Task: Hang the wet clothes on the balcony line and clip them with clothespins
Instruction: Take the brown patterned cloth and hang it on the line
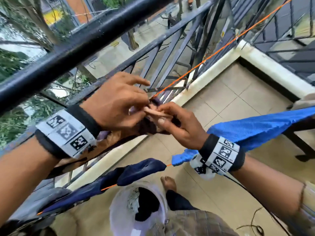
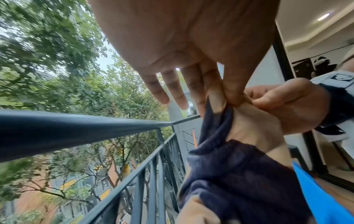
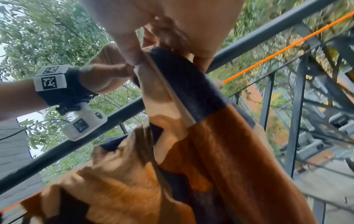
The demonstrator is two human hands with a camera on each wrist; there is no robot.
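The orange clothesline [image 1: 219, 48] runs taut along the inside of the dark metal railing [image 1: 172, 33], and a brown and navy garment [image 3: 220, 136] hangs over it near the top rail. A second stretch of orange line [image 1: 109, 187] carries a navy garment [image 1: 141, 169] and, just beside it, a bright blue cloth [image 1: 252, 132]. On the tiled balcony floor [image 1: 230, 99] stands a white bucket [image 1: 117, 208] holding dark clothes.

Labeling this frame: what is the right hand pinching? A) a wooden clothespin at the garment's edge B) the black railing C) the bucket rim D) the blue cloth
A: the right hand pinches a pale wooden clothespin at the edge of the brown-and-navy garment on the orange line.
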